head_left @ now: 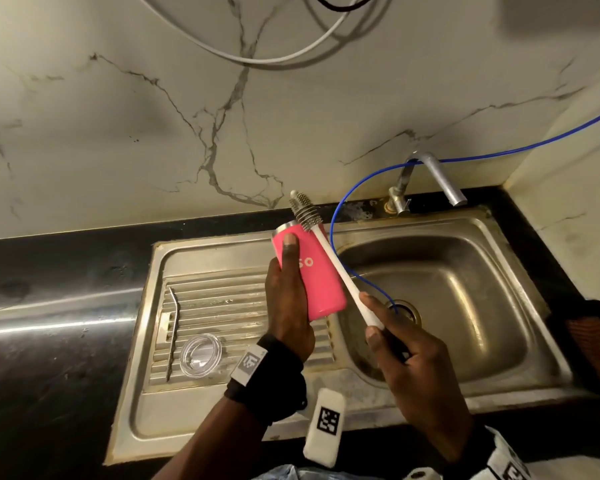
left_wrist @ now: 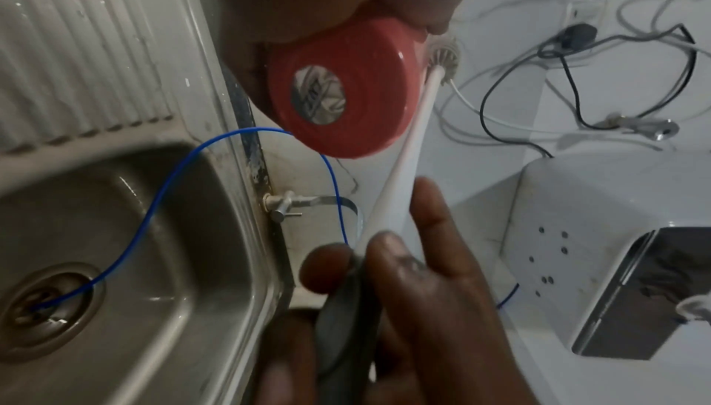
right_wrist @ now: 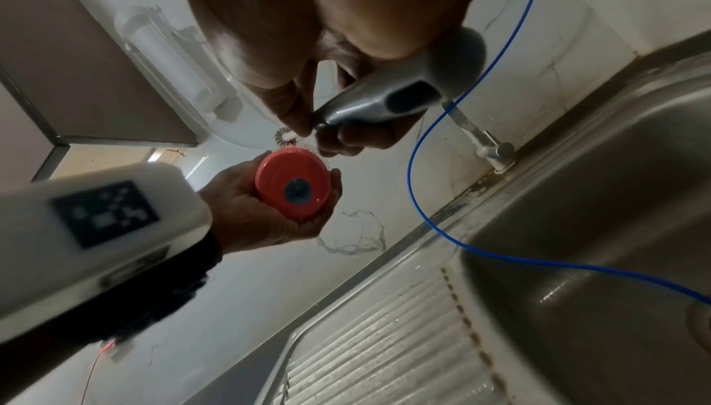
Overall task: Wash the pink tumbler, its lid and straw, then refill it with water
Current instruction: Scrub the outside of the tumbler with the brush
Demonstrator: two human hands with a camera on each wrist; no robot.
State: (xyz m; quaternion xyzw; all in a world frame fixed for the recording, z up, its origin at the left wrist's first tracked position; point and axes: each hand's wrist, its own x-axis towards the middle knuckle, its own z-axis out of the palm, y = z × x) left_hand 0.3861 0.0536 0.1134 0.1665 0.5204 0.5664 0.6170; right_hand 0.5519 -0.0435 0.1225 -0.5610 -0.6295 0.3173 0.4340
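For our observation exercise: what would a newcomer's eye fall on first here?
The pink tumbler, gripped in the left hand over the steel sink. Next, the white bottle brush in the right hand, bristles outside the tumbler's mouth. Then the blue tube looping into the drain.

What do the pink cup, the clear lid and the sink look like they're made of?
Pink tumbler: probably metal under a glossy pink coat, since its rim is bare silver. Lid: see-through and shiny, likely clear plastic, possibly glass. Sink: brushed steel by its dull grey sheen, with brownish staining near the tap.
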